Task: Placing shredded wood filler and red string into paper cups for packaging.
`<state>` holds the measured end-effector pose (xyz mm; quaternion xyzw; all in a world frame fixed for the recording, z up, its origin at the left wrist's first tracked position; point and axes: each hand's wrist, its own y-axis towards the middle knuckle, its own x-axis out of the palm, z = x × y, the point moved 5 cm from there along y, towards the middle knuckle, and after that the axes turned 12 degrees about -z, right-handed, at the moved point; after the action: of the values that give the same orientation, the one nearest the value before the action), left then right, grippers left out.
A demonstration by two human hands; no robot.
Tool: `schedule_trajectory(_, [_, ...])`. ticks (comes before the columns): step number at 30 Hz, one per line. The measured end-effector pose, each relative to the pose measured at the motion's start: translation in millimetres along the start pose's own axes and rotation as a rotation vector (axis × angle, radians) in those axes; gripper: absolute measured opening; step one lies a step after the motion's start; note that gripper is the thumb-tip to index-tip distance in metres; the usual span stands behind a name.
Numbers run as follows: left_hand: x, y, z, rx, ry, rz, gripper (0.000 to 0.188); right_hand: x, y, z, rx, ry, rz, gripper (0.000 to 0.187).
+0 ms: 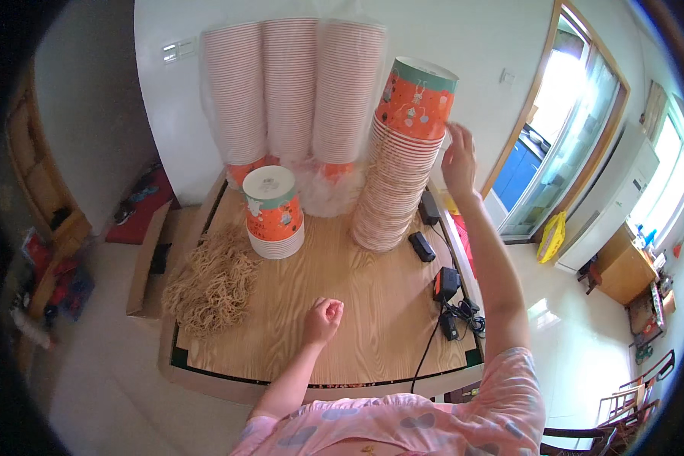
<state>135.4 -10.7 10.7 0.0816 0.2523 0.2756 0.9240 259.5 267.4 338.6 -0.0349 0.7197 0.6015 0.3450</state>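
My right hand [460,159] is raised at the right side of a tall stack of upside-down paper tubs [397,186], fingers loosely bent and apart, near the orange and green top tub [416,99]. Whether its fingertips touch the stack I cannot tell. Low over the front middle of the table, my left hand [323,321] is closed, its fingers curled together; anything inside is hidden. A short stack of upside-down tubs [275,213] stands left of centre. Beside it lies a tangled heap of tan strings [214,285].
Three tall, plastic-wrapped tub stacks [290,91] line the wall behind the wooden table [334,266]. Black adapters [446,284] and a coiled cable [463,318] lie along the right edge. A cardboard box [148,277] stands at the left, chairs [634,395] at the lower right.
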Motion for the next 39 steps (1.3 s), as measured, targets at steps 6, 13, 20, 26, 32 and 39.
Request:
schedule_trajectory(6, [4,-4,-12,0.023,-0.024,0.040,0.014,50,-144,-34,0.130,0.183,-0.173,0.052])
schedule_trajectory(13, [-2,-40,6,-0.043,-0.298,-0.031,0.015,130,-325,-99,0.300,0.363,-0.625,0.045])
schedule_trajectory(20, [-100,-250,15,-0.246,0.118,0.467,0.033,142,-331,-105,0.148,0.203,-0.644,0.031])
schedule_trajectory(26, [-78,-478,-42,-0.900,0.261,0.619,0.031,136,-320,-103,0.055,0.114,-0.678,0.032])
schedule_trajectory(32, [-44,-514,-48,-1.066,0.101,0.150,0.027,143,-333,-103,0.075,0.172,-0.722,0.034])
schedule_trajectory(39, [-44,-459,-69,-1.067,-0.004,-0.472,0.025,131,-333,-103,0.071,0.169,-0.663,0.031])
